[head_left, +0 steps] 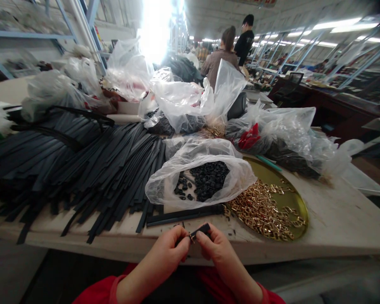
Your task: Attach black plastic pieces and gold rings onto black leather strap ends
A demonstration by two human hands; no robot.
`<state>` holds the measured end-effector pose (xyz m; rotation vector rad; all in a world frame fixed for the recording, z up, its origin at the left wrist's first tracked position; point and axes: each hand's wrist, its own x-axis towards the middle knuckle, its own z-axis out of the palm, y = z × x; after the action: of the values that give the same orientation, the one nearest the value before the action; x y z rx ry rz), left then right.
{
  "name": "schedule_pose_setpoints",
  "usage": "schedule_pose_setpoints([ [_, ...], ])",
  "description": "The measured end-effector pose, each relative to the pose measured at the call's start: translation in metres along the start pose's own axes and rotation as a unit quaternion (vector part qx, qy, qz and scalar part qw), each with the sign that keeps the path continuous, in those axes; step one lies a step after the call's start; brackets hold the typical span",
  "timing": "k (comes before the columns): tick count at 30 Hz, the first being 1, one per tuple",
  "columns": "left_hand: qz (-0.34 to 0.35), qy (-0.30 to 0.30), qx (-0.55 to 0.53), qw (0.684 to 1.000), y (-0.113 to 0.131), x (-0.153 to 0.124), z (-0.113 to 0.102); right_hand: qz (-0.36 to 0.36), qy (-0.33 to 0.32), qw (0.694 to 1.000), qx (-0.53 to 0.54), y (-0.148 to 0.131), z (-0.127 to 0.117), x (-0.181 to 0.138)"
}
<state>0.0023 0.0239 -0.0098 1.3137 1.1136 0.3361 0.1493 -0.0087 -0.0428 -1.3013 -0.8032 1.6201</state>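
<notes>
At the table's front edge, my left hand (pixel 176 243) and my right hand (pixel 215 243) are close together, both closed on one black strap (pixel 203 229). A small gold buckle (pixel 192 239) shows on the strap between my fingertips. My left fingers pinch beside the buckle, while my right thumb presses on the strap to its right. The strap's other parts are hidden by my hands. Just beyond lies a bundle of black straps (pixel 185 215). Behind it an open clear plastic bag (pixel 160 190) holds many small black loops (pixel 210 179).
Gold buckles (pixel 259 207) are heaped on a round gold tray (pixel 299 200) at the right. A large pile of black straps (pixel 114 169) covers the table's left side, some ends overhanging the front edge. More plastic bags (pixel 183 99) stand behind. Two people are in the background.
</notes>
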Motion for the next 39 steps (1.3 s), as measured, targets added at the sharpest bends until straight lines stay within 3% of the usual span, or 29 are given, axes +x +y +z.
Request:
schedule_pose_setpoints([
  [8, -0.042, -0.039, -0.06, 0.997, -0.003, 0.001, 0.002, 0.124, -0.063, 0.966, 0.218, -0.007, 0.007, -0.006],
  [17, -0.067, -0.077, -0.138, 0.985, -0.01, 0.004, 0.002, 0.122, -0.084, 0.96, 0.237, -0.005, 0.004, -0.008],
  [24, -0.085, -0.092, -0.176, 0.976, -0.006, 0.0, 0.003, 0.117, -0.053, 0.976, 0.176, -0.002, 0.008, -0.008],
  [30, -0.056, -0.074, -0.124, 0.988, -0.016, 0.004, 0.008, 0.066, -0.018, 0.995, 0.076, 0.01, 0.008, -0.006],
  [35, -0.081, -0.062, -0.134, 0.986, -0.013, 0.004, 0.006, -0.013, -0.041, 0.999, 0.003, 0.009, 0.009, -0.009],
  [39, -0.091, -0.07, -0.133, 0.984, -0.01, 0.003, 0.006, -0.023, -0.016, 0.999, -0.022, 0.008, 0.007, -0.01],
])
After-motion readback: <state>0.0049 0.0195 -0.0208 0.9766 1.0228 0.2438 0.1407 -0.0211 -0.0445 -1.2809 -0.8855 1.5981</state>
